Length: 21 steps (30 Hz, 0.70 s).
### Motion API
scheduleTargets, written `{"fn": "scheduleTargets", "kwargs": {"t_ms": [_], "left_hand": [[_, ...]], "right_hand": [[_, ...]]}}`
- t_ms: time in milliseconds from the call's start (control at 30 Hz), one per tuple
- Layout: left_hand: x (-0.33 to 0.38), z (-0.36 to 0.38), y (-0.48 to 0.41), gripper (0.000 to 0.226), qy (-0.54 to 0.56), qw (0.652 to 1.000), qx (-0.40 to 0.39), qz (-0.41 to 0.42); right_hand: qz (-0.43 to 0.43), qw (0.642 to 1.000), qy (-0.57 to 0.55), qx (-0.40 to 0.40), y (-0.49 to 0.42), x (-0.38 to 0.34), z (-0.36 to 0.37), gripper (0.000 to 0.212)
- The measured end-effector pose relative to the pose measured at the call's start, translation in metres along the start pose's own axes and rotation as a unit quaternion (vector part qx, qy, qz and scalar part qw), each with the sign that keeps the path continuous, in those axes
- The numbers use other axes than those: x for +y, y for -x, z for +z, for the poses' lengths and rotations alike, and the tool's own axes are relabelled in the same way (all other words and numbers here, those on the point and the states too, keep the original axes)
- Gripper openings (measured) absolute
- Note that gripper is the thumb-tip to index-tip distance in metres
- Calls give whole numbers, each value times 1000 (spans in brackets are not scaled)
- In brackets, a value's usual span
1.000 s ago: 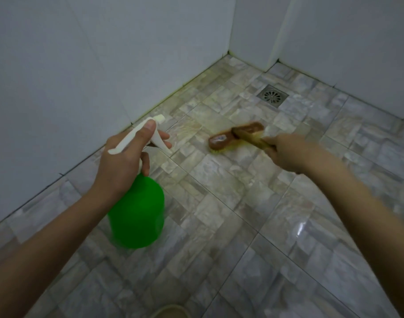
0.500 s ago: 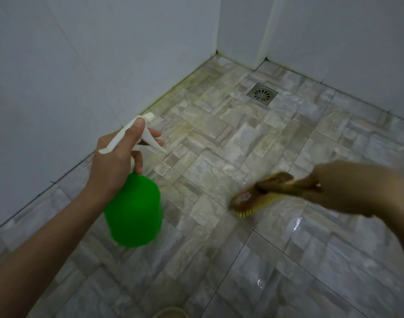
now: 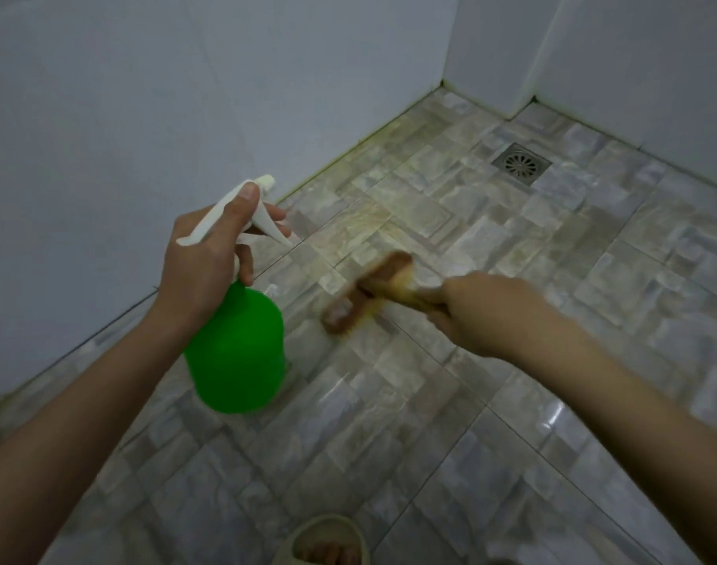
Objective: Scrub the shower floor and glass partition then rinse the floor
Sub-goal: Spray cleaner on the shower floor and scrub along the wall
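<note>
The left hand [image 3: 204, 258] grasps the white trigger head of a green bottle [image 3: 236, 352], thumb laid along the top and fingers curled round the neck and trigger. The bottle hangs near the wall [image 3: 104, 116]. The right hand [image 3: 479, 311] is wrapped round the handle of the brush [image 3: 369, 291], whose blurred head sits bristles-down on the floor [image 3: 511, 462], just beside the bottle. The drain [image 3: 520, 163] lies well apart, towards the far corner. A foot in a slipper [image 3: 324, 540] shows at the bottom edge.
</note>
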State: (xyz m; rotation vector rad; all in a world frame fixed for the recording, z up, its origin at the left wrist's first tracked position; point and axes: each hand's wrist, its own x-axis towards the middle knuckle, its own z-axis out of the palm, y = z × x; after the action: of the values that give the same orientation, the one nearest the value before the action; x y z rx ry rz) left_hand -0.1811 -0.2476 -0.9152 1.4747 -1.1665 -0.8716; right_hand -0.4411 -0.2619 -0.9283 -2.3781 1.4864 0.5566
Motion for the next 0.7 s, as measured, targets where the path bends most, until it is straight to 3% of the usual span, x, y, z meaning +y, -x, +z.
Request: {"fn": "scheduleTargets", "kwargs": {"t_ms": [67, 200, 300, 433, 567, 700], "left_hand": [[-3, -11, 4, 39, -1, 1000, 10, -7], [-4, -33, 14, 28, 1, 999, 43, -3], [2, -48, 19, 26, 4, 998, 57, -5], [4, -58, 22, 27, 7, 997, 70, -10], [5, -59, 25, 26, -5, 995, 97, -10], [10, -60, 25, 24, 12, 994, 106, -8]], "right_hand": [[-15, 1000, -18, 14, -22, -9, 6, 39], [-6, 998, 55, -39, -3, -16, -22, 26], [-41, 995, 66, -54, -5, -44, -25, 34], [-57, 998, 3, 13, -63, -54, -6, 39], [-22, 998, 50, -8, -69, -55, -35, 26], [-58, 996, -37, 64, -107, -53, -10, 41]]}}
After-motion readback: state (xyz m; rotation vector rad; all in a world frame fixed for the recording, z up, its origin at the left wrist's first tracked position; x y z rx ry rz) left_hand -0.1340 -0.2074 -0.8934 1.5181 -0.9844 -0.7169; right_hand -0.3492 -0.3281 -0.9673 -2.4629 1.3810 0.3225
